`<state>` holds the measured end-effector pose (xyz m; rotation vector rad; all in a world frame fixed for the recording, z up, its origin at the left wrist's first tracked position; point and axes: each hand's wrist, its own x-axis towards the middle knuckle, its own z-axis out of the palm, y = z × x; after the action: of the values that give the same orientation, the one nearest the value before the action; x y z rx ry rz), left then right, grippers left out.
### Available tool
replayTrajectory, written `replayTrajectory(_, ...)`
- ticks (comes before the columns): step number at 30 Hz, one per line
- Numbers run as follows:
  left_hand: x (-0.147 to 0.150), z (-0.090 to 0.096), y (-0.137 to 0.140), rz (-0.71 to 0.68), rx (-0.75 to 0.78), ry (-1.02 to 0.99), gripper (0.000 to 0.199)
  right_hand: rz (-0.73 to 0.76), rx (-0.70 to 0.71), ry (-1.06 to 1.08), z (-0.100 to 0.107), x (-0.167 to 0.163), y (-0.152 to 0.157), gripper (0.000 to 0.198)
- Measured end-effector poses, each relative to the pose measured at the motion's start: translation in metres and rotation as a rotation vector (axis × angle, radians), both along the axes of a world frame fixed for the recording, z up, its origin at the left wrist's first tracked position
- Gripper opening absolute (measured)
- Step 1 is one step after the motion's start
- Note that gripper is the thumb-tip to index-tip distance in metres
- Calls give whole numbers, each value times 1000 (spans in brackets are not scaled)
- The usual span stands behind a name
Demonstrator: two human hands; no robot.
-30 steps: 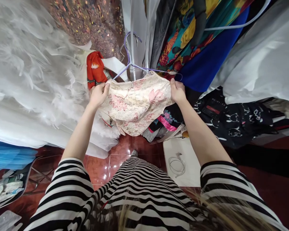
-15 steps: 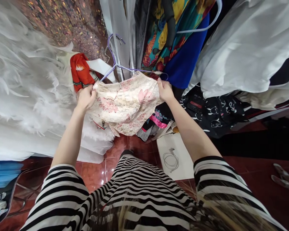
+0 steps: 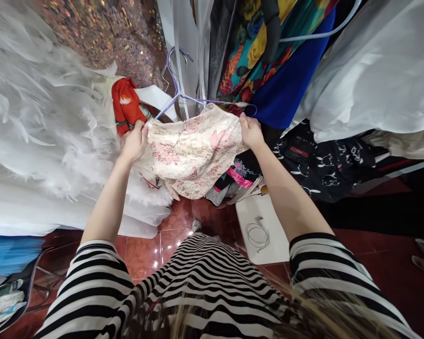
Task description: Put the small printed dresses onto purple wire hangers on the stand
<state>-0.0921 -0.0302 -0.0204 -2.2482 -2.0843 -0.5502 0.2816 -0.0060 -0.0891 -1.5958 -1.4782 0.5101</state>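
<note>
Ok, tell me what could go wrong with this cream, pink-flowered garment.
The thin purple hanger shows its right end outside the cream, pink-flowered garment, which might not hang securely. The left hand sits close to bright red cloth and could drag it. White feathers beside that arm might catch.

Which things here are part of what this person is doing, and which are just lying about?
In use:
left hand and right hand, gripping
floral garment
purple hanger, at its neckline

Apparently just around:
feathered garment
red cloth
coiled cable on white surface
</note>
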Motion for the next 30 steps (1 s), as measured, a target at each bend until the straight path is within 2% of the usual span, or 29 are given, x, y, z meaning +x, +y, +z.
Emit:
replayTrajectory(15,0,-4,5,3,3,-12,41,-52,15,-71,-3,-8,2,53)
replayTrajectory(20,0,-2,4,-15,2,-12,43,-86,16,-85,-3,-14,1,45)
replayTrajectory(23,-2,2,2,-32,-7,-24,44,-84,20,-79,-4,-11,2,47)
replayTrajectory(27,-13,5,-13,-68,-7,-62,46,-101,51,-2,1,-5,-2,57)
replayTrajectory(30,-30,1,-26,-140,-20,-126,58,-202,45,148,11,-10,-8,63)
